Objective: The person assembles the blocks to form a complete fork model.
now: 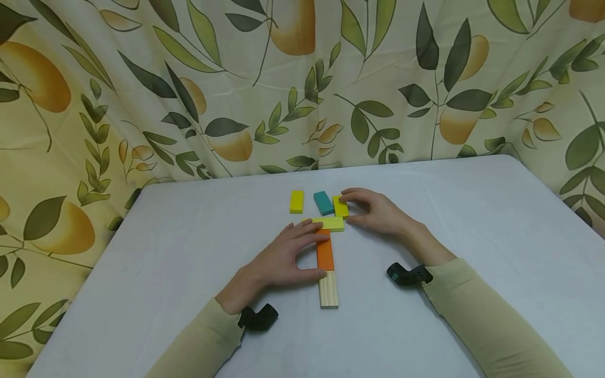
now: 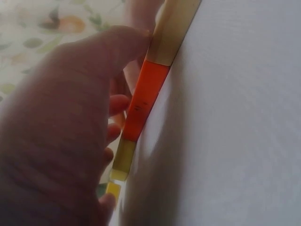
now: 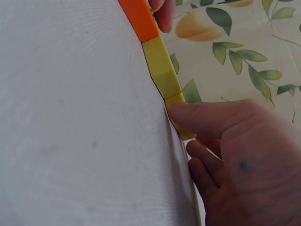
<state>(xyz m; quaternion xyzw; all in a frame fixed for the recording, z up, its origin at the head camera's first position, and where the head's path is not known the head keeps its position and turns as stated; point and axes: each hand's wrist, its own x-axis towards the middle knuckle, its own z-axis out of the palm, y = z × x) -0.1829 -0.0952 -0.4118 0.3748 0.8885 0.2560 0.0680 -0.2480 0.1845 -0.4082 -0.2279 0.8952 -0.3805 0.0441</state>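
In the head view, a plain wooden block [image 1: 328,294], an orange block [image 1: 325,257] and a crosswise pale yellow block [image 1: 334,224] lie in a T shape. My left hand [image 1: 285,254] rests over the T from the left, its fingertips on the pale yellow and orange blocks. Its thumb touches where orange meets wood. A bright yellow block [image 1: 339,209] lies just beyond the crosswise one, and my right hand [image 1: 378,211] pinches it, thumb at the near end and fingers at the far end. In the right wrist view the thumb presses this yellow block [image 3: 178,118].
A teal block [image 1: 323,203] lies slanted close to the pinched yellow one. Another yellow block [image 1: 296,201] stands apart to its left. All are on a white-covered table [image 1: 189,236]. Behind hangs a fruit-and-leaf curtain [image 1: 283,105].
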